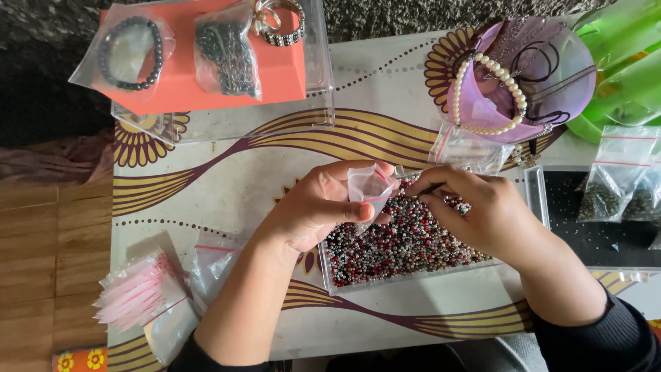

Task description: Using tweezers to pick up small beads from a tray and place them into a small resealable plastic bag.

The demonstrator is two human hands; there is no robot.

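A clear plastic tray (329, 275) full of small red, black and silver beads (392, 248) sits in the middle of the patterned table. My left hand (313, 203) holds a small clear zip bag (368, 184) open over the beads. My right hand (482, 207) hovers above the tray with fingertips pinched on a thin dark tool or bead at the bag's mouth; the pinched item is too small to tell.
A stack of empty zip bags (138, 293) lies at lower left. A clear box with an orange card and bagged bracelets (200, 62) stands at the back left. A purple dish with a pearl bracelet (509, 89) sits back right, beside bagged beads (616, 172).
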